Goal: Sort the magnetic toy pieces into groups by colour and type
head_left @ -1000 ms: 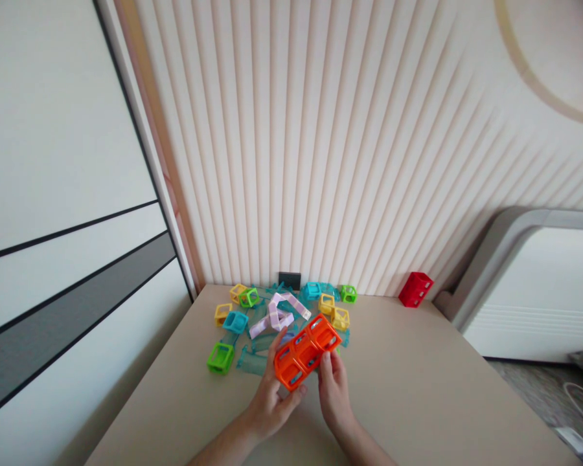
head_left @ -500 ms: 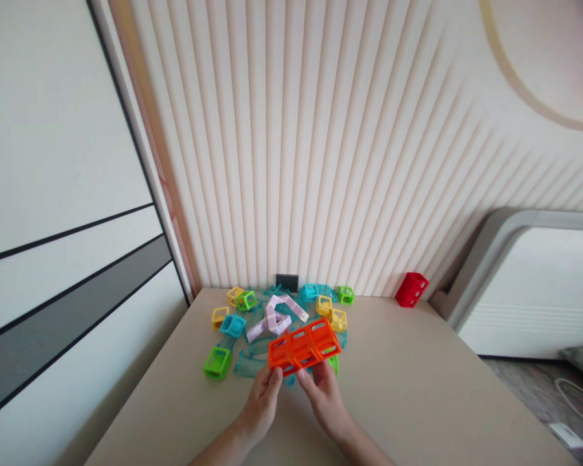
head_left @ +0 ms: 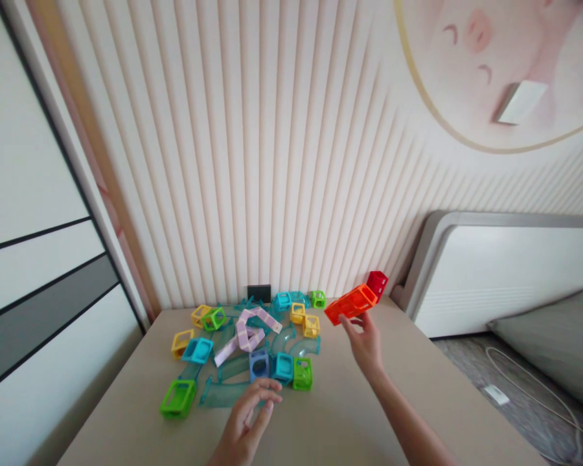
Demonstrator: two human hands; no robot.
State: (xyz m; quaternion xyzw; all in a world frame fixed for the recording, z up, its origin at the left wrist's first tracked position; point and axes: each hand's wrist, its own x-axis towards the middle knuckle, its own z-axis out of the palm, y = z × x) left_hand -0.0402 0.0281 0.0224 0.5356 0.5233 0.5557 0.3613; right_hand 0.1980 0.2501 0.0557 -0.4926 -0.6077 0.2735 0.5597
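Note:
My right hand holds a long orange block frame up over the right side of the table, close to a red cube at the wall. My left hand hovers low near the table's front, fingers loosely apart, holding nothing. It is nearest to a clear teal curved track piece. Just beyond it sit a blue cube, a teal cube and a green cube.
Several coloured cube frames, teal track pieces and a lilac track lie scattered on the beige table. A black socket sits on the ribbed wall. A bed headboard stands right; a cable lies on the floor.
My left hand has let go of the orange frame and dropped toward the table front. My right hand has carried the frame right, toward the red cube. The camera view has turned right.

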